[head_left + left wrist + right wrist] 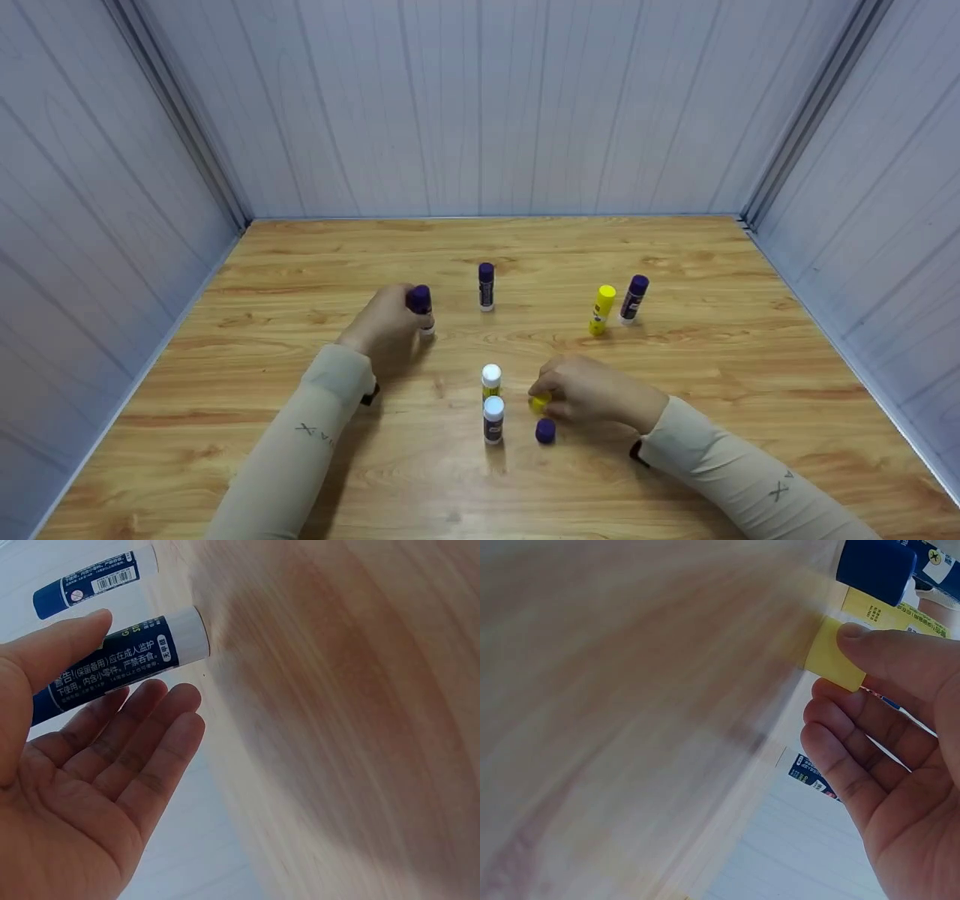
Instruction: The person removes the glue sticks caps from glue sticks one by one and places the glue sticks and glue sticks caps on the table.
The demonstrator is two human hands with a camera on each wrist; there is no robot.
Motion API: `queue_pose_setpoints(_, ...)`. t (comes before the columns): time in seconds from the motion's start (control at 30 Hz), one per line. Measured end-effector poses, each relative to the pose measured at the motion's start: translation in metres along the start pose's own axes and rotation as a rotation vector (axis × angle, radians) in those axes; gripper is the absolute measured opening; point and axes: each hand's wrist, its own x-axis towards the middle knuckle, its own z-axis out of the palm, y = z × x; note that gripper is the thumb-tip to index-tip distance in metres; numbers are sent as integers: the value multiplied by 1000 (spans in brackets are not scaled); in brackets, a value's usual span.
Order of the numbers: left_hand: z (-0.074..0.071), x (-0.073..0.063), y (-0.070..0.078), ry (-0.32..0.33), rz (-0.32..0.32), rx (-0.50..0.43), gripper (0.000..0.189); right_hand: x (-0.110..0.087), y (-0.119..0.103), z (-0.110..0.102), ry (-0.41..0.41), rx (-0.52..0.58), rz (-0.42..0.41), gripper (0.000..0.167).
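Observation:
My left hand holds a dark-capped glue stick between thumb and fingers. In the left wrist view that glue stick has its white base at the wooden table. My right hand pinches a yellow cap with thumb and fingers, low at the tabletop. Just in front of this hand stands a dark cap. To its left are two glue sticks with white tops: a yellow-bodied one behind, and a dark-bodied one partly covering it.
Farther back, a dark-capped glue stick stands upright near the middle. A yellow glue stick and another dark-capped glue stick stand side by side at the right. Pale panel walls enclose the wooden table at the back and sides.

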Motion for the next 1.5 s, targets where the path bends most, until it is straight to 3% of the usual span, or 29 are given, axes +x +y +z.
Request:
queue_pose_setpoints(0.37,2,1,-2,7,4,-4,20,1,-2,-2,-19,0,16,24)
queue_pose_setpoints(0.67,0,-1,-1,14,-19,-44,43,2,-2,-2,-24,0,7,24)
queue_pose_setpoints(1.03,0,-2,12,93,108,-1,24,0,0,0,-15,-23,16,27)
queue_pose_setpoints(1.23,3,-5,24,134,141,10,22,1,-1,-1,-31,-15,64,29)
queue_pose_setpoints(1.5,13,-10,43,137,198,29,28,2,-2,-2,-36,-34,45,25)
